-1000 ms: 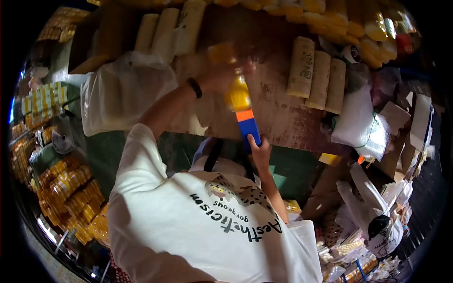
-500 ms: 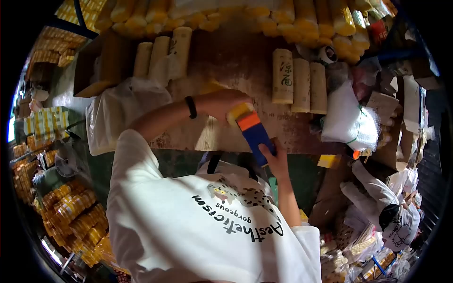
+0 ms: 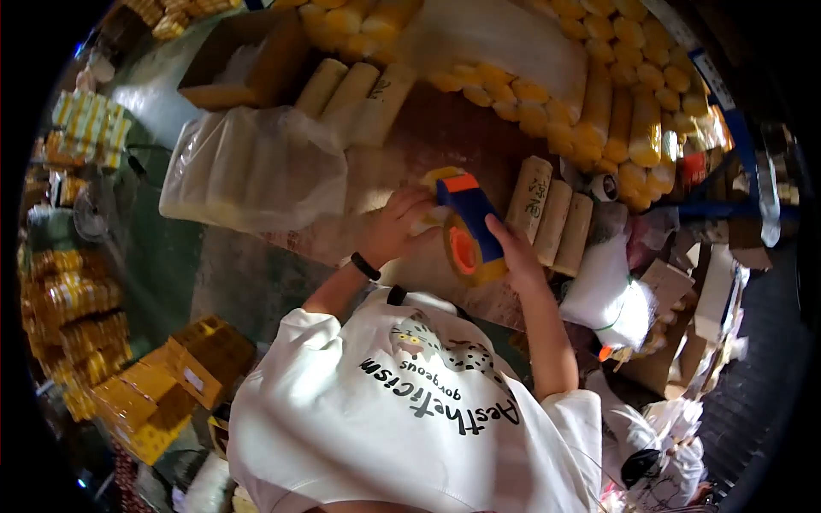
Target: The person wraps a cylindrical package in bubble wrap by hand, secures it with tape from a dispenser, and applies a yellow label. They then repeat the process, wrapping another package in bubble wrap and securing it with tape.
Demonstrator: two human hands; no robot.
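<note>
The right hand (image 3: 516,250) reaches forward from a bent elbow. Its fingers are closed around the rear of a blue plastic tape dispenser with an orange band (image 3: 469,214), gripping it firmly. The dispenser is tilted above the middle of the worn brown wooden tabletop (image 3: 445,128), with its roll of yellowish tape on an orange core (image 3: 464,253) facing the person.

The left hand (image 3: 400,224), with a black wristband (image 3: 365,266) on its wrist, lies just left of the dispenser with the forearm angled in from the near edge. Its fingers are bent and reach towards the dispenser's front end, where a small yellow item (image 3: 438,176) shows, mostly hidden. Whether they pinch anything cannot be told.

Just right of the dispenser, three beige paper-wrapped rolls (image 3: 552,214) lie side by side. Three more beige rolls (image 3: 352,90) lie nearer the far edge. A clear plastic bag with pale contents (image 3: 256,167) slumps at the left edge. Stacked yellow bundles (image 3: 590,120) line the far right corner, and a white sack (image 3: 603,291) sits at the right edge.
</note>
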